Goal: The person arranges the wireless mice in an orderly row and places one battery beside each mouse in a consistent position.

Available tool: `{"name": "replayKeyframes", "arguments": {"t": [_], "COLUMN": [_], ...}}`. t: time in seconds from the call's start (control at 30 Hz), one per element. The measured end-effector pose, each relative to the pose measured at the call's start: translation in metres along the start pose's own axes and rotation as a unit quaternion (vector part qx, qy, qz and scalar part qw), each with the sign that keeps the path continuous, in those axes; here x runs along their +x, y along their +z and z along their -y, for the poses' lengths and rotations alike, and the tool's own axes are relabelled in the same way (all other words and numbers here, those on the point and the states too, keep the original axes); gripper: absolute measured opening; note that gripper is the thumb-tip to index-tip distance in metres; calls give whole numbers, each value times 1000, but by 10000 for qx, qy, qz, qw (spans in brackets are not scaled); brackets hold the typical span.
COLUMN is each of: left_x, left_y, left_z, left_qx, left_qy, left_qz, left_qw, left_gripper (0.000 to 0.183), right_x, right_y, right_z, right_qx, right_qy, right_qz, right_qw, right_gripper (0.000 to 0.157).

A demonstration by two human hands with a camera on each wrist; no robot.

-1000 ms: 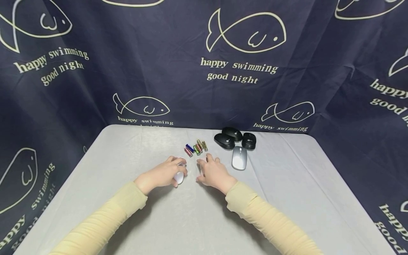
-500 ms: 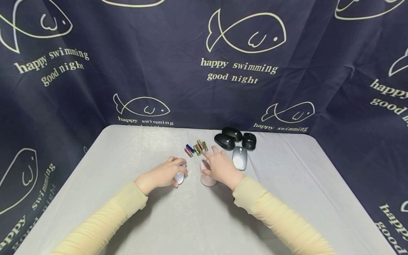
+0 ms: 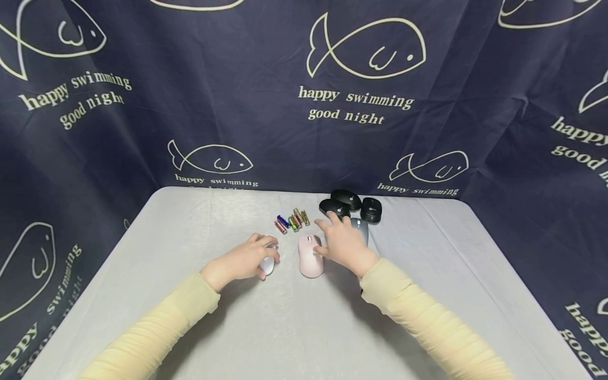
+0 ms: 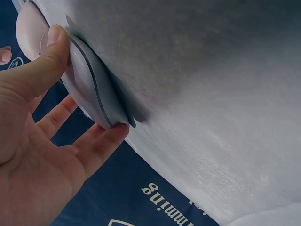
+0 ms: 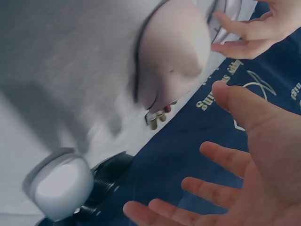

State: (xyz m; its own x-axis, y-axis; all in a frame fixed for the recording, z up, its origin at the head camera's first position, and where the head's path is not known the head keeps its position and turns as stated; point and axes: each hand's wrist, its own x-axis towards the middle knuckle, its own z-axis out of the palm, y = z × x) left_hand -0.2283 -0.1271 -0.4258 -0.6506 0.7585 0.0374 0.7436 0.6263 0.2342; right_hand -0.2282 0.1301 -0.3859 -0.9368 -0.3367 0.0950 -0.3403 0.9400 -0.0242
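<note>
Right-hand grip [image 3: 344,240] had shifted right over the past second, uncovering the pink mouse [image 3: 309,265]; left-hand grip [image 3: 247,258] hadn't budged. Pink mouse lay on the desk [image 3: 285,327] between the two grips, nearly all in sight, wheel end pointing away from the person. Right thumb overlapped its right edge in the head view; right wrist view showed a gap there. Right-hand grip was spread wide, fingers apart, holding nothing. Left-hand grip was curled around the white mouse [image 3: 268,266], thumb on one side, fingertips on the other, just left of the pink one.

Blue, red, green and gold batteries [image 3: 295,224] lay clustered just beyond the pink mouse. Gray mouse [image 3: 362,228] was to the right, partly hidden by the right-hand grip. Three black mice [image 3: 371,210] were bunched beyond it; a fingertip overlapped the nearest, couldn't tell if touching. Yellow sleeves [image 3: 176,309] on both forearms. Navy backdrop [image 3: 275,105] hung behind the desk, printed with fish outlines and "happy swimming good night".
</note>
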Motion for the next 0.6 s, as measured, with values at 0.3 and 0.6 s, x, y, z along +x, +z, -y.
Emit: {"name": "replayKeyframes", "arguments": {"t": [0.3,0.6], "left_x": [1,0], "left_y": [1,0], "left_z": [1,1], "left_qx": [50,12], "left_qy": [52,16], "left_qz": [-68,-4], "left_qw": [10000,10000], "left_gripper": [42,42], "right_x": [-4,-7], "right_y": [11,28], "right_z": [-24,-44], "right_qx": [74,21], "right_qy": [161,271], "right_qz": [-44,-59], "right_qw": [9998,9996], "right_gripper": [66,67]}}
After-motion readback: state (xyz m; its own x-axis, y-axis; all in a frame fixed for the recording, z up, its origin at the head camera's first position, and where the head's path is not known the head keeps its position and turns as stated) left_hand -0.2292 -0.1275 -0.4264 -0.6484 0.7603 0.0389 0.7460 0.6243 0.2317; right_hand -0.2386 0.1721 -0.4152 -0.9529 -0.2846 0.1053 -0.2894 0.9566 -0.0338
